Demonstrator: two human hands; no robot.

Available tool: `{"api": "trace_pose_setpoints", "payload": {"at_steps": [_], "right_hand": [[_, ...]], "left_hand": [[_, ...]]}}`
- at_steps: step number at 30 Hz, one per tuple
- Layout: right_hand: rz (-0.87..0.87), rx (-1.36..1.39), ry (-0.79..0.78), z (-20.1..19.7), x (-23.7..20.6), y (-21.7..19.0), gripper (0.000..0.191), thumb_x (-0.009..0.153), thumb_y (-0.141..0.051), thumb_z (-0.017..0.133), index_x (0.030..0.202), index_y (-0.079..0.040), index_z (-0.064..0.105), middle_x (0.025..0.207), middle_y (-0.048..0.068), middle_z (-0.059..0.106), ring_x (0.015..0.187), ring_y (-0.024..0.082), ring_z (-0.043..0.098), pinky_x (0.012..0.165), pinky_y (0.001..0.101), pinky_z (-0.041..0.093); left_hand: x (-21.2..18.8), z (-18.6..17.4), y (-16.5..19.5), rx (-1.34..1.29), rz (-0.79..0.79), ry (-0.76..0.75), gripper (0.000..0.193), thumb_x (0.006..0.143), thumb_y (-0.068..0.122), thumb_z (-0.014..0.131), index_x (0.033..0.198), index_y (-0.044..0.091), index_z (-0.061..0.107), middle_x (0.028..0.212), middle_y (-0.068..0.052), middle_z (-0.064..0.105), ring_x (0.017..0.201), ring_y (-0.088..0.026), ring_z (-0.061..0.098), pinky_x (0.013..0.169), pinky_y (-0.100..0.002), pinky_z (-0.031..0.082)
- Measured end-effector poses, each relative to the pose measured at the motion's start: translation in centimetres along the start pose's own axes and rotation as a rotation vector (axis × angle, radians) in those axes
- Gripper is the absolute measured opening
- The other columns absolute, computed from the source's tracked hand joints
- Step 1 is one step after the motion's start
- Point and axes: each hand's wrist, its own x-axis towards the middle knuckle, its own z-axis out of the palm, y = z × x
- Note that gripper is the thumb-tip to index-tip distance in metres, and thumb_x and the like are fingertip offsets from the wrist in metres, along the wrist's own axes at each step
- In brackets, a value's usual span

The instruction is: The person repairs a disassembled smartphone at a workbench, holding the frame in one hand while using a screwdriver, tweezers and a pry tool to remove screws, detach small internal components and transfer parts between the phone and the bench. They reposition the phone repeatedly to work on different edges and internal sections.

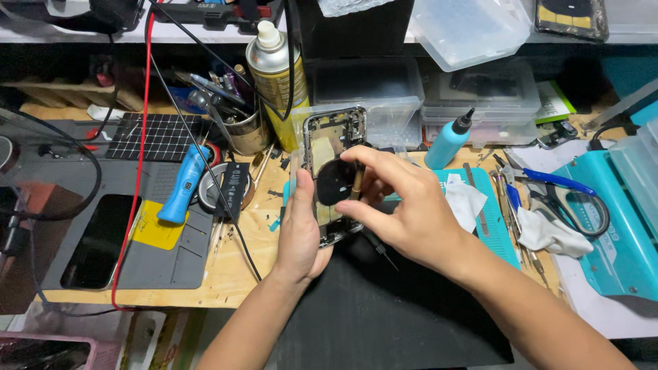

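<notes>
Head view, workbench, items as seen:

Left hand (pixel 301 229), centre of the frame: cupping an opened phone housing (pixel 330 147) from its left edge, holding it tilted up above a black mat (pixel 384 308).

Right hand (pixel 404 205), just right of centre: reaching in from the lower right, thumb and forefinger pinching narrowly at a round black coil (pixel 336 181) sitting on the housing's inner face.

Spray can (pixel 274 75), upper centre: standing upright behind the housing.

Blue bottle (pixel 449 140) with black nozzle: standing right of the housing, near clear plastic boxes (pixel 480 89).

Blue-handled tool (pixel 181 185), left of centre: lying beside a grey work mat (pixel 157 253).

Dark phone (pixel 96 243), lower left: lying flat on that mat.

Red cable (pixel 137 171): running down the left side.

Scissors (pixel 569 195) and white cloth (pixel 548 233), right: lying near a teal machine (pixel 617 240).
</notes>
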Motion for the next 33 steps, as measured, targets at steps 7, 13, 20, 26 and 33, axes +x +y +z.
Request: {"api": "trace_pose_setpoints", "payload": {"at_steps": [7,13,20,26,33], "right_hand": [[0.002,0.015,0.0,-0.2,0.5,0.0,0.05,0.085,-0.007,0.08,0.132,-0.005,0.061,0.09,0.006,0.069,0.078,0.01,0.068,0.071,0.0262,0.059],[0.072,0.115,-0.032,-0.1,0.6,0.1,0.047,0.089,-0.005,0.074,0.134,-0.006,0.062,0.083,0.003,0.069,0.077,0.006,0.069,0.073,0.0249,0.061],[0.056,0.251,-0.087,-0.3,0.8,0.0,0.052,0.089,0.0,0.071,0.139,-0.004,0.058,0.09,0.003,0.069,0.083,0.009,0.068,0.076,0.0249,0.06],[0.038,0.055,-0.018,-0.2,0.9,-0.2,0.052,0.086,-0.004,0.078,0.135,-0.006,0.062,0.079,0.003,0.067,0.07,0.011,0.068,0.066,0.0249,0.06],[0.003,-0.005,-0.008,-0.2,1.0,-0.5,0.054,0.085,-0.005,0.079,0.137,-0.009,0.062,0.082,0.004,0.07,0.072,0.011,0.069,0.067,0.0256,0.059]], "left_hand": [[0.1,0.6,0.2,-0.009,0.016,0.028,0.052,0.11,0.043,0.039,0.143,0.004,0.052,0.134,-0.008,0.063,0.121,-0.019,0.062,0.106,-0.036,0.05],[0.1,0.7,0.0,0.01,0.017,0.036,0.054,0.111,0.043,0.038,0.144,0.002,0.051,0.135,-0.008,0.063,0.121,-0.02,0.062,0.105,-0.037,0.05],[0.1,0.4,-0.2,-0.018,0.051,0.019,0.052,0.114,0.043,0.037,0.144,0.003,0.051,0.132,-0.009,0.063,0.119,-0.02,0.063,0.104,-0.037,0.051],[0.2,0.5,-0.1,-0.013,0.06,0.003,0.053,0.115,0.043,0.036,0.145,0.002,0.051,0.133,-0.01,0.062,0.121,-0.021,0.062,0.105,-0.037,0.05],[0.3,1.2,0.5,-0.018,0.052,0.046,0.052,0.109,0.043,0.035,0.146,0.008,0.048,0.135,-0.006,0.062,0.123,-0.018,0.061,0.106,-0.035,0.049]]}}
